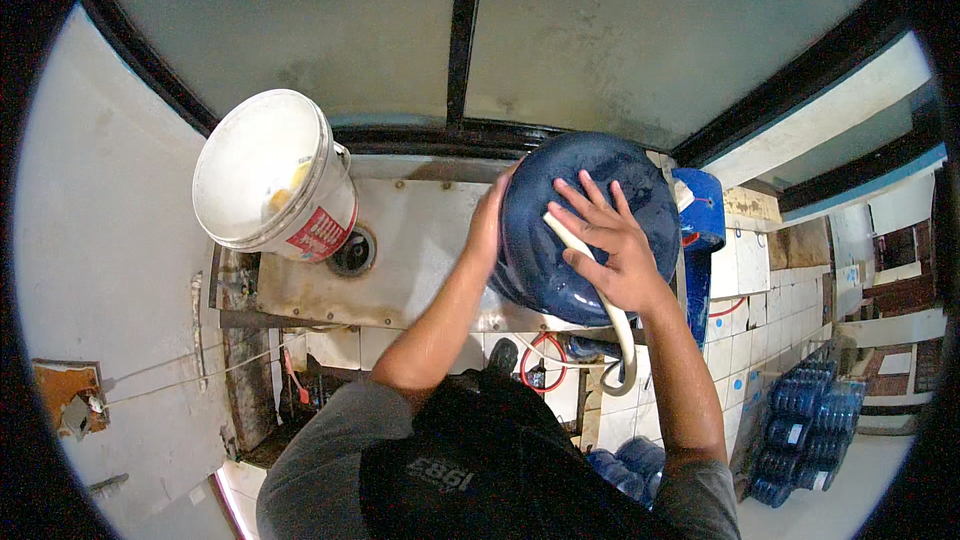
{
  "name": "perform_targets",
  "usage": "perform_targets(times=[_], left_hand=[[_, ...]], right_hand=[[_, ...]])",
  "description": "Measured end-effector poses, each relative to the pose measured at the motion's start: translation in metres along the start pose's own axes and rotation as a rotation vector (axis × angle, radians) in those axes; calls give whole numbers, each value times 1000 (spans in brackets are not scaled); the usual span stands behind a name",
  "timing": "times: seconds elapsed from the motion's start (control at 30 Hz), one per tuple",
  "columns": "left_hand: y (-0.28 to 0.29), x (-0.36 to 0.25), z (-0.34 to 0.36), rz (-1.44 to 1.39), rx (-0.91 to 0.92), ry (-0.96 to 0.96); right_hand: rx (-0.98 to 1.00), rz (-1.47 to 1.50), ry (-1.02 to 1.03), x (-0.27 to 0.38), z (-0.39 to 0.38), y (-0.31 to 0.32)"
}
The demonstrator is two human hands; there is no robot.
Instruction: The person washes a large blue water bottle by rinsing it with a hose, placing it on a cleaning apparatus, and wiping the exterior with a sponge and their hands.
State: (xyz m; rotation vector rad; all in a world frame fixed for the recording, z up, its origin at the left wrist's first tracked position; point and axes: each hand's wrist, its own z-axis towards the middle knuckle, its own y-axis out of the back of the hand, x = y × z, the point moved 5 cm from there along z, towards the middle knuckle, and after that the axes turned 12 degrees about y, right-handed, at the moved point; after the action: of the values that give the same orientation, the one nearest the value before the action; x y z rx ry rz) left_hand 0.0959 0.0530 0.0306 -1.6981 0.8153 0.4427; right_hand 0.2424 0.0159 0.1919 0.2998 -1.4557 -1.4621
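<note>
A big, round, dark blue water jug (535, 275) stands on the metal counter (425, 230), its wet, rounded end facing up at me. My left hand (487, 220) grips the jug's left side, its fingertips partly hidden behind the curve. Across the jug's face lies my right hand (622, 245), fingers spread. Between its thumb and forefinger it holds a cream-coloured hose (622, 335); the open end points up and left over the jug. From my hand the hose runs down past the counter's front edge and curls back.
A white bucket (322, 175) with a yellow item (300, 175) inside stands left, beside a round drain hole (353, 252). A blue container (703, 208) sits right of the jug. Dark-framed glass (300, 30) rises behind. Blue bottles (800, 430) are stacked at lower right. Below hangs a red hose loop (523, 372).
</note>
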Motion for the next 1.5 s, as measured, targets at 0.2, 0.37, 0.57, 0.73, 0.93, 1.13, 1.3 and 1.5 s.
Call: perform_targets(times=[0.2, 0.37, 0.57, 0.73, 0.93, 1.13, 1.3, 1.5], left_hand=[[64, 77, 12, 62, -139, -258], [38, 33, 34, -258, 154, 387], [3, -11, -17, 274, -104, -253], [23, 46, -45, 178, -99, -444], [7, -17, 35, 98, 40, 209], [5, 15, -30, 88, -33, -248], [-19, 25, -82, 168, -138, -412], [-43, -69, -1, 565, 155, -95]], right_hand=[[36, -35, 46, 10, 2, 2], [42, -56, 60, 5, 2, 1], [21, -19, 26, 3, -3, 2], [5, -23, 33, 3, 2, 2], [83, -109, 78, 13, 3, 2], [17, -13, -18, 3, -2, 0], [18, -41, 7, 10, 2, 0], [74, -84, 72, 13, 1, -1]])
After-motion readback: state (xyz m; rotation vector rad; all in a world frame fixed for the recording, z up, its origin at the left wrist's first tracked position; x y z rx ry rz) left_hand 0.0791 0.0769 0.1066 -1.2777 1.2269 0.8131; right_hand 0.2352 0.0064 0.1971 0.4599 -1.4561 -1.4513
